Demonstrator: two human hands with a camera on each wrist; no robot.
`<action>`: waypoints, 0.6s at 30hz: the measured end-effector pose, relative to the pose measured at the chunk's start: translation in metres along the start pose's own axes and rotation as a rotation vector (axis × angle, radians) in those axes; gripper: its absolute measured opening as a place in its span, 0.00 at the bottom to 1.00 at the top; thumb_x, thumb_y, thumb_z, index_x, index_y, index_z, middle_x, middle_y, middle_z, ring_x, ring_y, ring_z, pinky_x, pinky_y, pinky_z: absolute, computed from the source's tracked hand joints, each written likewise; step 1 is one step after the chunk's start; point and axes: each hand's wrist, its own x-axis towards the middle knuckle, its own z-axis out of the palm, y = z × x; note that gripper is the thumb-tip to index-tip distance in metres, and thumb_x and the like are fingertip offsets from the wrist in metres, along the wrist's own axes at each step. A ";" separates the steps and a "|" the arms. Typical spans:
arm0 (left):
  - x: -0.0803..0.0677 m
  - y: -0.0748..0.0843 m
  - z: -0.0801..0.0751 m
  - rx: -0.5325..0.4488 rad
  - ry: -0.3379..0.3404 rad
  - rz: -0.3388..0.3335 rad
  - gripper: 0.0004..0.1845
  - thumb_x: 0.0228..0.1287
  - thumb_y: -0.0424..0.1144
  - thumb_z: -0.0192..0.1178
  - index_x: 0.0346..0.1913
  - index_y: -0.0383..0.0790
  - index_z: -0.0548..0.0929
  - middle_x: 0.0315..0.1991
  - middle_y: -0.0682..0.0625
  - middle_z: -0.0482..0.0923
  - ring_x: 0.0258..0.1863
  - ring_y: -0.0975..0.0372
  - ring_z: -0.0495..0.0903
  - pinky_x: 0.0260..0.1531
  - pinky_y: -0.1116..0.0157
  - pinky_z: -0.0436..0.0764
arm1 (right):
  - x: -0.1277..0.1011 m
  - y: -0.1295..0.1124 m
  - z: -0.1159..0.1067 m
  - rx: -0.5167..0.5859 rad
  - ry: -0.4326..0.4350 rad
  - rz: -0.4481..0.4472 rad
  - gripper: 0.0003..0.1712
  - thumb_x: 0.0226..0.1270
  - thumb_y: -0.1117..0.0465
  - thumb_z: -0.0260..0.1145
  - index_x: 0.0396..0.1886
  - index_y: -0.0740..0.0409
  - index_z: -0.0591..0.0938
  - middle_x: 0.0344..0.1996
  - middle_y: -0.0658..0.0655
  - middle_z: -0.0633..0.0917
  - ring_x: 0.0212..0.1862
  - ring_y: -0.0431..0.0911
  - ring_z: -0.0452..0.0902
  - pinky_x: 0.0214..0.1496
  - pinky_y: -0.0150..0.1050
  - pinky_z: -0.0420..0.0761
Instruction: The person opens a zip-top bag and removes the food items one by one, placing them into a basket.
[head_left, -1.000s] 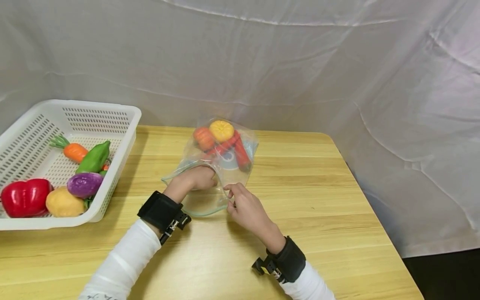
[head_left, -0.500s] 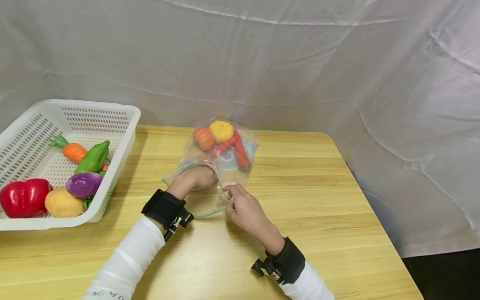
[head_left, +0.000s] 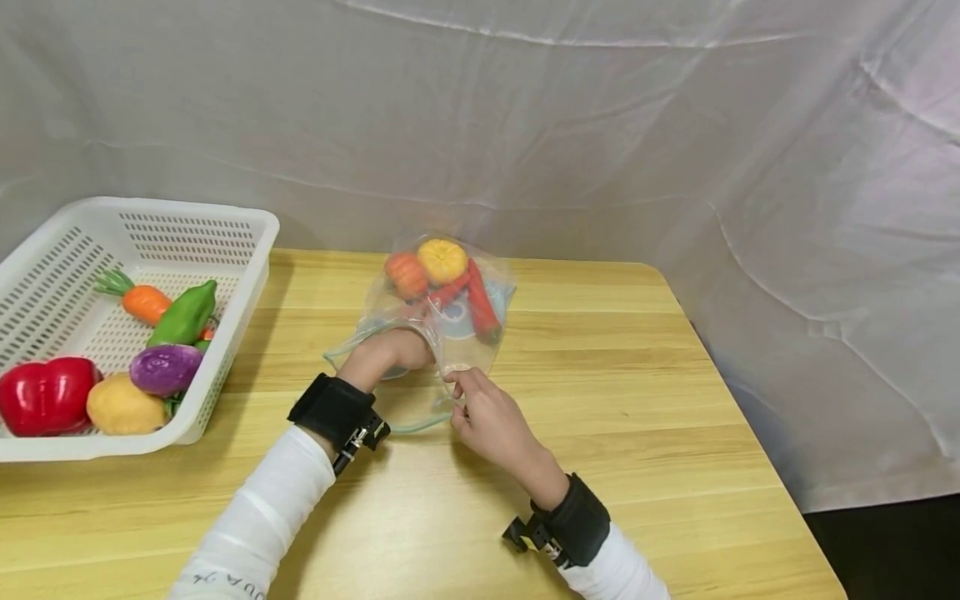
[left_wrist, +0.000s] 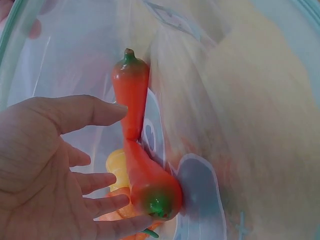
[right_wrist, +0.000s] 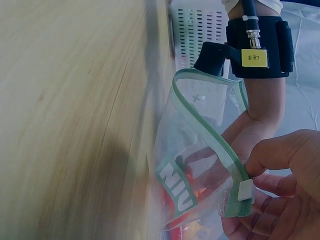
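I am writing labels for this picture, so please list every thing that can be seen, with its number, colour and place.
clear plastic zip bag with green seal: 1, transparent, middle of the table, mouth open
red toy chilli peppers: 2, red, inside the bag
yellow round toy: 1, far end of the bag
orange round toy: 1, beside it
white perforated plastic basket: 1, table's left
toy vegetables in the basket: carrot, green pepper, purple one, red bell pepper, yellow potato
wooden table: 1, light
white cloth backdrop: behind
left hand: inside the bag, fingers spread
right hand: pinches the bag's rim
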 end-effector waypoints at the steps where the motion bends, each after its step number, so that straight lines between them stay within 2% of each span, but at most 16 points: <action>1: 0.001 0.000 0.000 -0.002 0.016 -0.005 0.36 0.64 0.38 0.46 0.71 0.29 0.48 0.74 0.36 0.36 0.70 0.50 0.49 0.70 0.54 0.56 | 0.000 0.000 0.000 -0.001 0.001 0.000 0.21 0.54 0.72 0.61 0.51 0.62 0.75 0.34 0.53 0.77 0.27 0.38 0.72 0.27 0.26 0.69; 4: 0.004 -0.001 0.002 -0.002 0.051 0.000 0.36 0.64 0.40 0.47 0.71 0.32 0.49 0.73 0.37 0.40 0.70 0.49 0.49 0.70 0.54 0.55 | 0.000 0.000 0.000 -0.002 0.002 0.000 0.21 0.54 0.72 0.61 0.51 0.62 0.75 0.34 0.53 0.77 0.27 0.38 0.71 0.27 0.26 0.69; 8: 0.005 -0.001 0.001 -0.025 0.048 -0.050 0.41 0.63 0.42 0.49 0.73 0.35 0.42 0.74 0.40 0.38 0.72 0.49 0.45 0.71 0.53 0.53 | 0.000 -0.001 0.000 -0.002 0.003 -0.003 0.21 0.54 0.72 0.61 0.50 0.62 0.75 0.34 0.53 0.77 0.27 0.38 0.72 0.28 0.27 0.70; 11: 0.005 -0.001 0.000 -0.030 0.040 -0.088 0.42 0.62 0.42 0.50 0.74 0.37 0.41 0.75 0.42 0.38 0.73 0.50 0.46 0.70 0.53 0.55 | 0.000 -0.001 0.000 0.000 -0.003 -0.005 0.21 0.54 0.72 0.61 0.50 0.62 0.75 0.34 0.53 0.77 0.27 0.38 0.72 0.28 0.27 0.70; 18: 0.009 -0.003 0.000 0.020 0.051 -0.092 0.43 0.60 0.42 0.51 0.74 0.38 0.42 0.74 0.41 0.42 0.73 0.49 0.45 0.70 0.54 0.55 | -0.001 -0.003 -0.001 -0.001 -0.015 -0.002 0.21 0.55 0.71 0.61 0.51 0.62 0.75 0.35 0.53 0.77 0.27 0.38 0.72 0.27 0.26 0.69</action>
